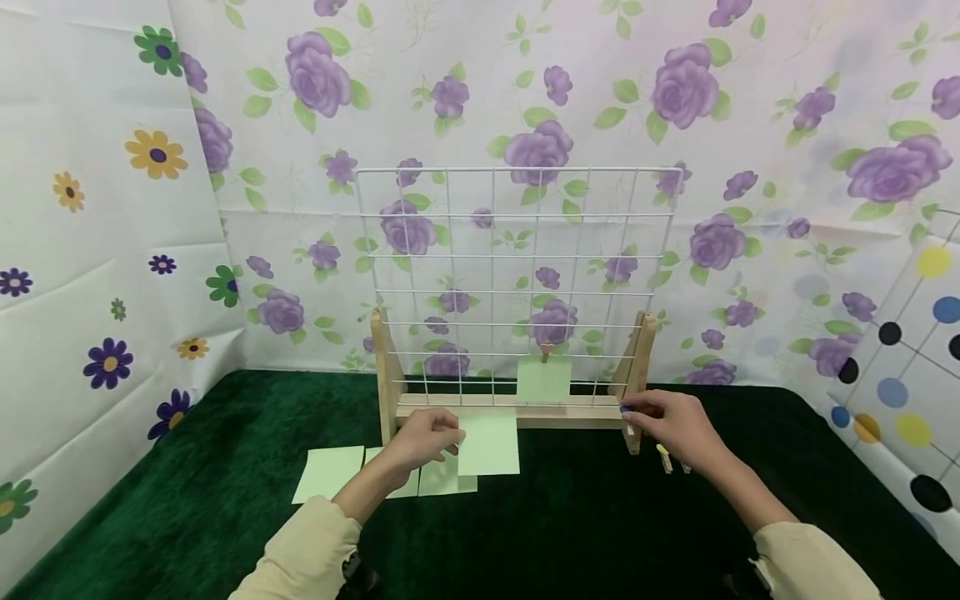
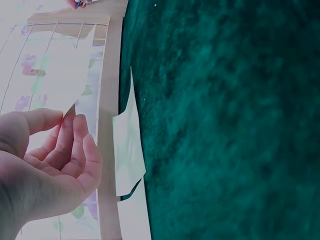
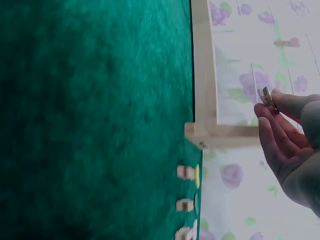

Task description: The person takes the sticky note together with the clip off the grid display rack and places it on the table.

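Note:
My left hand (image 1: 422, 439) pinches a pale green square of paper (image 1: 491, 443) by its left edge, in front of the rack's lower bar. Between thumb and fingertips, my right hand (image 1: 681, 427) holds a small wooden clothespin (image 3: 267, 97) with a blue part, near the rack's right foot. The white wire grid rack stands in a wooden base (image 1: 577, 412). On its lower wires hangs another pale green paper (image 1: 543, 383), held by a wooden clothespin (image 1: 546, 353) with a pink top.
Several pale green papers (image 1: 327, 472) lie on the dark green cloth (image 1: 570, 517) at the left. Right of the rack, several small clothespins (image 3: 185, 173) lie in a row, one with a yellow top. A floral sheet (image 1: 465, 50) hangs behind.

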### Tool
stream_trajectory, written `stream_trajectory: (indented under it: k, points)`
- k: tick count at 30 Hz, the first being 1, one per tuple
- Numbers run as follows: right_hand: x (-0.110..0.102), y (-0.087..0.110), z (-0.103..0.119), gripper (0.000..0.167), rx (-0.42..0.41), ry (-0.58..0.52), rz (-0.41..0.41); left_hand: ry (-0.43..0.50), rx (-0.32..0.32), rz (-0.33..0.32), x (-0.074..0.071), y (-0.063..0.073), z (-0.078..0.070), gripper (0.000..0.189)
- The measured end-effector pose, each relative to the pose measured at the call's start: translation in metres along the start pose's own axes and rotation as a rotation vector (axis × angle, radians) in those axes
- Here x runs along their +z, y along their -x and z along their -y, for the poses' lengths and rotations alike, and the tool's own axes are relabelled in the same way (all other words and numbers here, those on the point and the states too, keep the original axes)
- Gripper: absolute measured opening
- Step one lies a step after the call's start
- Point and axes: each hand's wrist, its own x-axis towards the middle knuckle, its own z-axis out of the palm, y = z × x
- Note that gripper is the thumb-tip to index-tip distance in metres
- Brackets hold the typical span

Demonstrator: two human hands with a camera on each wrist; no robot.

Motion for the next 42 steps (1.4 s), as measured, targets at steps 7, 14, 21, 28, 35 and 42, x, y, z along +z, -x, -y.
stream_trajectory:
  k: [7,14,21,28,35,42]
  points:
    - [-0.008,0.006,-0.017,0.02,0.054,0.021,0.03,-0.022,0.014,0.028,0.01,-0.004,0.002,0.012]
    - [-0.017,0.011,-0.027,0.022,0.084,0.057,0.041,-0.049,0.005,0.045,0.017,-0.007,0.004,0.015]
    - [-0.028,0.021,-0.046,0.023,0.092,0.065,0.039,-0.082,0.01,0.055,0.024,-0.009,0.005,0.016]
    - [-0.039,0.029,-0.066,0.029,0.152,0.052,0.057,-0.129,0.034,0.067,0.03,-0.009,0.005,0.015]
    - [-0.048,0.036,-0.085,0.032,0.201,0.054,0.104,-0.165,0.053,0.042,0.032,-0.009,0.004,0.01]
    - [-0.052,0.042,-0.099,0.033,0.261,0.042,0.147,-0.191,0.059,0.018,0.035,-0.009,0.001,0.007]
